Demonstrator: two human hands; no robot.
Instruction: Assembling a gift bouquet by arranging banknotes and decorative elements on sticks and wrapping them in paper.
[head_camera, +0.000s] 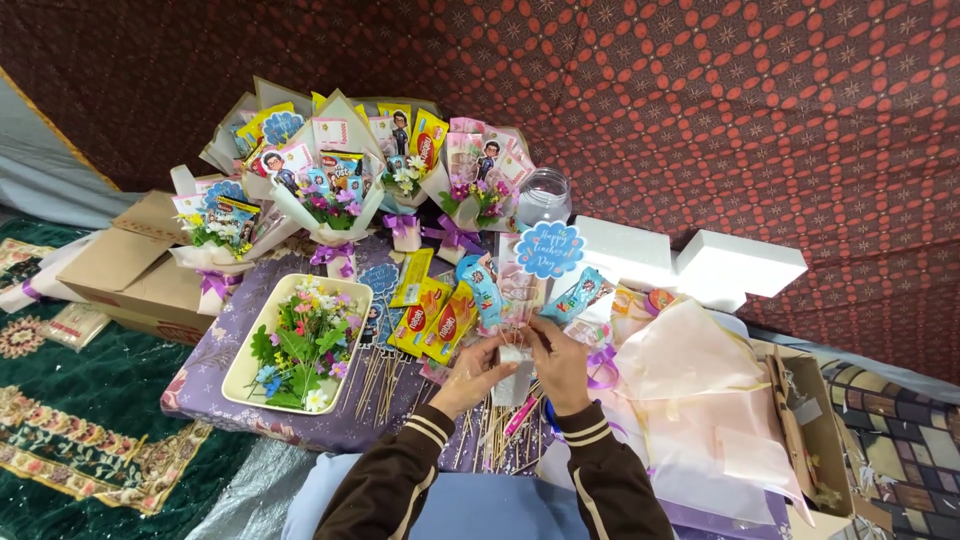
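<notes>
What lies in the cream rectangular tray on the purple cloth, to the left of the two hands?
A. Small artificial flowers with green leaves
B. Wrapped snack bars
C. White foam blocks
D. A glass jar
A: the cream tray is filled with small artificial flowers in mixed colours with green leaves, while the snack packets, the white foam blocks and the glass jar all lie outside it.

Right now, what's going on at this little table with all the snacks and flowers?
A person is putting together a snack bouquet. Both hands, left hand and right hand, hold a small white foam block stuck with snack packets on sticks and a blue round topper. A cream tray of artificial flowers lies to the left, loose wooden skewers beside it, and finished wrapped bouquets stand at the back.
</notes>
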